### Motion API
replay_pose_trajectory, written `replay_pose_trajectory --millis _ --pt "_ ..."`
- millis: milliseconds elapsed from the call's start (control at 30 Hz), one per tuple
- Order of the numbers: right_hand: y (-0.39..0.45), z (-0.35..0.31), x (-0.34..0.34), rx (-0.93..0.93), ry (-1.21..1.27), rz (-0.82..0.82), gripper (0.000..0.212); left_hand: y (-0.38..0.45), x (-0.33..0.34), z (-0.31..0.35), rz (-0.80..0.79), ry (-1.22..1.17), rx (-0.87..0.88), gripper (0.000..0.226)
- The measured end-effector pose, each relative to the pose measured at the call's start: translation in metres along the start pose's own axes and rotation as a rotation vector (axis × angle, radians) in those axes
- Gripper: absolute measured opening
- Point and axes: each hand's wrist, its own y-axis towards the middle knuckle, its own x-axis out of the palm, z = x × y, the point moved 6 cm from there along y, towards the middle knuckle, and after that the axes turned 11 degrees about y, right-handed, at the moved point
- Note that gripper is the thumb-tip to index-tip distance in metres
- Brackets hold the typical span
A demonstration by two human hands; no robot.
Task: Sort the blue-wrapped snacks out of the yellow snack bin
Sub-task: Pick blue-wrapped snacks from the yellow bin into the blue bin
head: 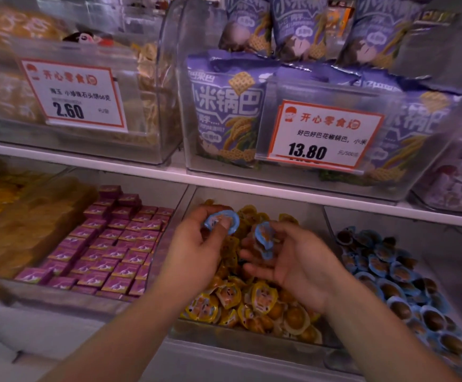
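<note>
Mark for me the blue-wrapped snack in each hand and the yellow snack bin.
blue snack in left hand (221,221): head view, on the wrapper's blue rim above the thumb.
blue snack in right hand (263,236): head view, on the wrapper's printed middle.
yellow snack bin (252,339): head view, on its clear front wall.

Motion blur is smearing the yellow packets (12,28) in the top-left bin beyond reading. The picture's right edge is cutting off the pale packets (461,183) beside the purple bags (224,111). The price tag (323,133) is hiding part of those bags' print. The left hand (196,244) is covering yellow-wrapped snacks (260,299) beneath it.
</note>
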Motion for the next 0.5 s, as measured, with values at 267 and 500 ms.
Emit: replay_pose_trajectory --millis 267,500 --pt "-0.024 -0.008 -0.004 -0.185 -0.118 -0.011 0.021 -0.026 0.051 0.025 -0.273 0.362 0.312 0.046" --pt "-0.08 -0.083 -0.065 -0.411 -0.539 0.133 0.013 -0.029 0.057 0.019 -0.437 0.368 0.361 0.051"
